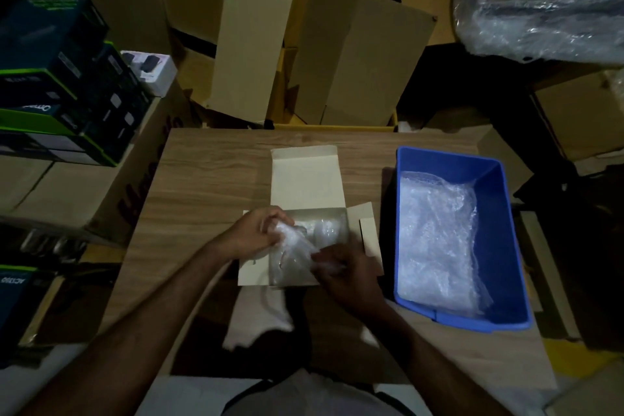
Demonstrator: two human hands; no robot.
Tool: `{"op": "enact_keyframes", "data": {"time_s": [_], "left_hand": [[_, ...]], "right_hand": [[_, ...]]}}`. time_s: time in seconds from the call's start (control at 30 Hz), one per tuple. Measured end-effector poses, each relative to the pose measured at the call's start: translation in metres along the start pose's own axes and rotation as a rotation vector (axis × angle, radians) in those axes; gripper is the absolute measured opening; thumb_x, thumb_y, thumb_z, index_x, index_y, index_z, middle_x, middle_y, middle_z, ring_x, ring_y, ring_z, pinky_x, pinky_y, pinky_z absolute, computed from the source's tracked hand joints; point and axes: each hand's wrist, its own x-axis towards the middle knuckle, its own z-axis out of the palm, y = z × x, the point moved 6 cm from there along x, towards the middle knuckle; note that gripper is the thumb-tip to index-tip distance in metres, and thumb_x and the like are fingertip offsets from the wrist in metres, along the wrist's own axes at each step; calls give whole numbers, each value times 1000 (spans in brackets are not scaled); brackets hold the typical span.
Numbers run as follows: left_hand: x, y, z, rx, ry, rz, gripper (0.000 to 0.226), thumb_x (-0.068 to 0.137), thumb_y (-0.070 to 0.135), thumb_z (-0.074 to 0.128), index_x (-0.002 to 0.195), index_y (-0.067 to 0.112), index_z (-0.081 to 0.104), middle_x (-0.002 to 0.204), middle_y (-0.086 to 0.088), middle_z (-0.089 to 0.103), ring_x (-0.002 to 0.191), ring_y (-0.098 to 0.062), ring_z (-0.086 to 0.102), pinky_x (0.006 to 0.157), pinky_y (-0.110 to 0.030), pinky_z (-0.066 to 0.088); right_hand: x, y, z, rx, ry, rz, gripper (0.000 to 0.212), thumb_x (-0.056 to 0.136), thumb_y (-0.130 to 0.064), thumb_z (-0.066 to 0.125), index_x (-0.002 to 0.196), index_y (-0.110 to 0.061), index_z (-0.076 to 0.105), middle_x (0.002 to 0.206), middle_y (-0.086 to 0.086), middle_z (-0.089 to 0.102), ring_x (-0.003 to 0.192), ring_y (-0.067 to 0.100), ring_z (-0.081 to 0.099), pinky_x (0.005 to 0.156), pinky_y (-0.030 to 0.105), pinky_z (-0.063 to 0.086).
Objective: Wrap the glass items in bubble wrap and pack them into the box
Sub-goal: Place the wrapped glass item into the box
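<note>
Bubble-wrapped bundle (292, 252) held over the open white box (305, 179) at the middle of the wooden counter (209, 179), one end gripped by the curled fingers of the left hand (258, 230), the other end pinched in the right hand (344, 272) — both hands closed on the wrap, not spread. Glass inside too blurred by the plastic to make out. Second wrapped lump (329, 230) already lying in the box's far part, just beyond the bundle. Lid flap standing open away from the person, side flaps folded out left and right. Just right of the box, apart from it — a blue plastic bin (499, 230) holding loose bubble wrap (439, 240). Beyond the counter, a heap of open cardboard cartons (354, 54); to the left, stacked dark retail boxes with green edges (57, 84) on top of a larger carton; upper right, something big under clear plastic film (547, 0)
</note>
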Motion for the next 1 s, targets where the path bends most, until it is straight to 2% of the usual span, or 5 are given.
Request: {"op": "enact_keyframes", "data": {"time_s": [0.17, 0.3, 0.47, 0.8, 1.0], "left_hand": [[21, 17, -12, 403, 64, 112, 28, 87, 0, 63, 98, 24, 73, 103, 8, 73, 97, -6, 67, 84, -31, 57], [30, 9, -9, 646, 33, 182, 29, 79, 1, 66, 94, 27, 67, 103, 6, 69, 96, -14, 64, 79, -38, 55], [34, 9, 1, 915, 93, 268, 25, 76, -1, 72, 84, 23, 71, 93, -1, 63, 90, -24, 60, 71, -33, 46], [-8, -16, 17, 978, -62, 40, 83, 67, 81, 52, 135, 34, 58, 146, 7, 47, 134, -19, 34, 102, -40, 23], [-6, -12, 19, 1059, -14, 13, 79, 61, 72, 74, 129, 33, 63, 140, 9, 50, 125, -21, 37, 97, -42, 28]], "right_hand": [[8, -10, 47, -77, -117, -27, 27, 99, -8, 59, 124, -3, 68, 114, -2, 46, 104, 0, 54, 86, 8, 49], [20, -9, 76, -197, -149, -54, 30, 92, -3, 60, 119, -7, 72, 117, 13, 61, 104, 22, 63, 92, 35, 56], [21, -4, 81, -337, -67, -51, 16, 84, -17, 73, 99, -19, 76, 106, 0, 71, 94, 18, 66, 82, 33, 56], [32, 17, 57, -361, -156, -38, 27, 82, -25, 79, 105, -12, 79, 126, 7, 69, 119, 19, 62, 104, 28, 46], [42, 21, 52, -486, -249, -39, 37, 80, -23, 79, 115, -19, 71, 123, 0, 68, 112, 18, 63, 93, 27, 50]]}}
